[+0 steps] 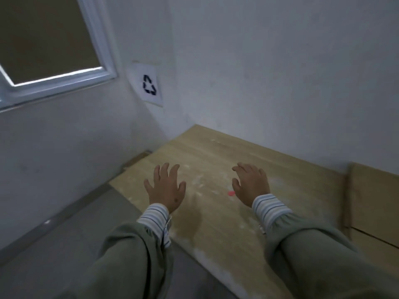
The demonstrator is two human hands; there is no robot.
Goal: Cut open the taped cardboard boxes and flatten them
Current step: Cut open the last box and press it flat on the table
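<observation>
A large flattened sheet of tan cardboard [218, 160] lies on the floor in the corner of the room, against the right wall. My left hand [165, 186] hovers over its near left part with fingers spread and holds nothing. Over the middle of the sheet my right hand [250, 184] is also held out, fingers relaxed and slightly bent, holding nothing. A small red spot [231, 193] shows on the cardboard just left of my right wrist. No cutting tool is in view.
Another flat cardboard piece [375, 203] lies at the right, next to the big sheet. A cardboard edge [138, 158] sticks out at the far left corner. A recycling sign [149, 85] hangs on the wall beside a window [49, 39]. Grey floor [54, 255] spreads to the left.
</observation>
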